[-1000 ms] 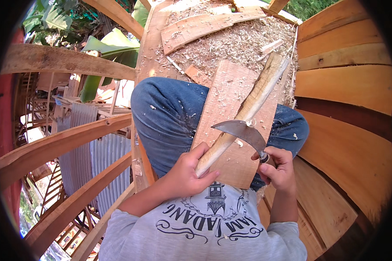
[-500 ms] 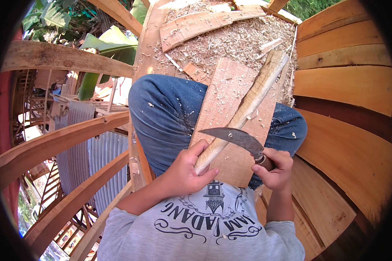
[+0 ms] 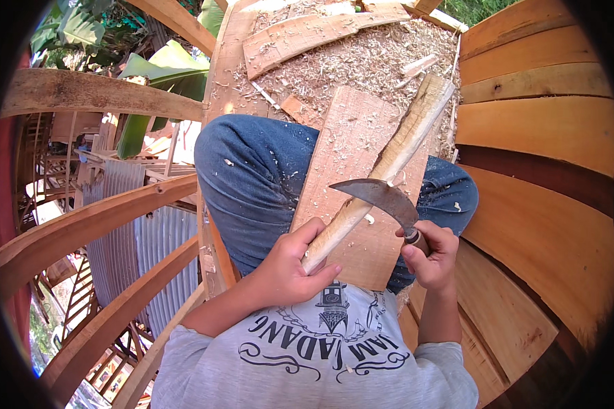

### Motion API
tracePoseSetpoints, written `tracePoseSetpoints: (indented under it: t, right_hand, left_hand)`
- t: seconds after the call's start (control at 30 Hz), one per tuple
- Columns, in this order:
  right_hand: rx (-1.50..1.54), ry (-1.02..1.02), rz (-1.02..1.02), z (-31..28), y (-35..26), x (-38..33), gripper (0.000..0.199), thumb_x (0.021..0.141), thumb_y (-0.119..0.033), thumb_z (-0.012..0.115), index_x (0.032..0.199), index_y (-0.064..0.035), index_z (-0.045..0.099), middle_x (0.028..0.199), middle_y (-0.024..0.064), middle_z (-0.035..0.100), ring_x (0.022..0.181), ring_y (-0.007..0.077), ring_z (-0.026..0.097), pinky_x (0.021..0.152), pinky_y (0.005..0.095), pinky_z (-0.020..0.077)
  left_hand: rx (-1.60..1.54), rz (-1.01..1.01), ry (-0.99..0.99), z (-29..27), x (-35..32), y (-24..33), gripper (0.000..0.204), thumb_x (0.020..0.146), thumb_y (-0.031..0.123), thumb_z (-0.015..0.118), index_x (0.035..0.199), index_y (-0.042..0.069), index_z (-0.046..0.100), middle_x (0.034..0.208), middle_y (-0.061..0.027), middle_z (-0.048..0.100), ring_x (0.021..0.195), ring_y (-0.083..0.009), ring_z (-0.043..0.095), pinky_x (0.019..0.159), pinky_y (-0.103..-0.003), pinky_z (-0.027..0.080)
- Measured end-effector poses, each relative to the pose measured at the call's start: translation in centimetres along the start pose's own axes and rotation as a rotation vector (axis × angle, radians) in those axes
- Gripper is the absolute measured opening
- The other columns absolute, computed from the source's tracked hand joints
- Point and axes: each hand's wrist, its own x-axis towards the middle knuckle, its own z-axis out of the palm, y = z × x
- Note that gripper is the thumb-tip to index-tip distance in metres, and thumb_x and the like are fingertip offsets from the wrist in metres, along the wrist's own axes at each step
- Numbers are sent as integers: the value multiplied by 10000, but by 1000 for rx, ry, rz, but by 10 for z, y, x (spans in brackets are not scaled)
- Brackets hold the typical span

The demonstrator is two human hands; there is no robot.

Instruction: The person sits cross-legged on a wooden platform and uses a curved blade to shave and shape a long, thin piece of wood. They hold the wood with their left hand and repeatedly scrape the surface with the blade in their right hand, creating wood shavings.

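A rough wooden stick (image 3: 411, 133) is laid slantwise over a plank (image 3: 348, 136), from around its near left corner to past its far right corner. The stick's near end is clamped in the left hand (image 3: 293, 264); a curved knife (image 3: 387, 196) is gripped by its handle in the right hand (image 3: 434, 255), blade across the stick. Wood shavings (image 3: 361, 65) are strewn beyond the plank's far edge.

Head-worn fisheye, close above, facing down

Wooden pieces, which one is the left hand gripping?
The narrow stick, slanting over the wide board; the left hand grips neither that board nor the curved plank beyond.
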Motion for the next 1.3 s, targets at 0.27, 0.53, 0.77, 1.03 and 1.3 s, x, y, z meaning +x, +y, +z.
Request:
tracePoseSetpoints:
  t: [0.27,0.53,0.77,1.03,1.3]
  right_hand:
    - [-74,322,-52,1,13,-8,256,710,-84,723,909,45,628,669,29,635,551,51,534,513,194,403]
    - [-5,-109,26,2,-3,-4,173,742,-110,686,874,-2,657,628,22,611,517,37,519,490,193,386]
    - [48,-80,118,-6,-2,-3,218,735,-100,683,905,29,639,616,13,579,517,42,502,470,192,364]
    - [-152,459,-74,7,12,-3,287,772,-220,692,869,35,600,525,-1,520,425,38,471,393,177,347]
    - [26,-108,105,-1,-6,-1,223,701,-46,705,899,38,647,650,52,629,545,70,558,487,211,405]
  left_hand:
    - [-57,-109,-46,-4,-1,1,261,739,50,683,882,46,466,645,47,428,560,-18,386,518,-185,306]
    - [-23,-54,-21,1,-1,-1,257,746,58,686,898,43,479,626,55,426,548,-16,395,508,-190,305]
    - [-8,-50,-18,1,-4,-5,255,748,51,680,912,31,486,602,59,413,537,-19,388,501,-194,301]
    - [-52,-127,-22,-1,-1,0,263,737,53,685,913,23,492,621,47,417,560,-24,394,516,-197,310]
    - [7,-29,-21,1,1,-3,254,741,62,682,903,17,491,624,17,451,575,-45,430,525,-220,341]
